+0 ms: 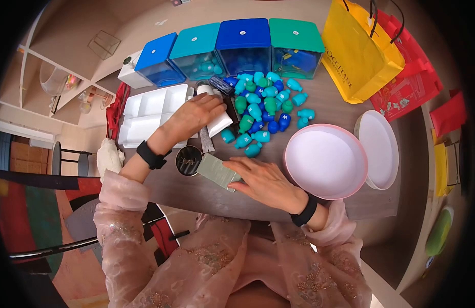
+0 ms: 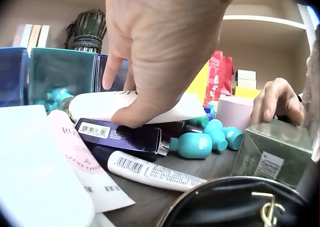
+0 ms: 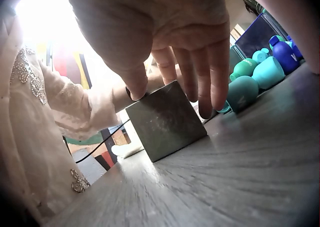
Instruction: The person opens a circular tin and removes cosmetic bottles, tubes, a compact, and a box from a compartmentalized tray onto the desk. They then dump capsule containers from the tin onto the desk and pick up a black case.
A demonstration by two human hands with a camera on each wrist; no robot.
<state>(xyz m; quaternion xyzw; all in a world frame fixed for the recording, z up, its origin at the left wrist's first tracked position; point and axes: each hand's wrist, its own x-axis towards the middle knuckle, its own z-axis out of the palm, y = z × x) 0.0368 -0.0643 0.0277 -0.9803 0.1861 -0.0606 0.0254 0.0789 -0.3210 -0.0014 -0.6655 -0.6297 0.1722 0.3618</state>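
My left hand [image 1: 196, 112] reaches over a small pile of cosmetics and grips a white tube [image 2: 92, 107] between thumb and fingers. Beneath that tube lie a dark purple carton [image 2: 120, 136], a white tube with a barcode [image 2: 150, 171] and a pale pink tube [image 2: 80, 159]. My right hand [image 1: 271, 186] holds a grey-green box [image 1: 217, 172] by its sides, thumb on one and fingers on the other, down at the table. Left of the box sits a round black compact [image 1: 185, 163] with a gold emblem.
A white divided tray [image 1: 140, 128] lies at the left. Many blue, teal and green bottle-shaped pieces [image 1: 270, 105] are heaped in the middle. Lidded bins [image 1: 243, 38] line the back. To the right are a round pink-rimmed container [image 1: 327, 194], its lid [image 1: 383, 149] and a yellow bag [image 1: 358, 66].
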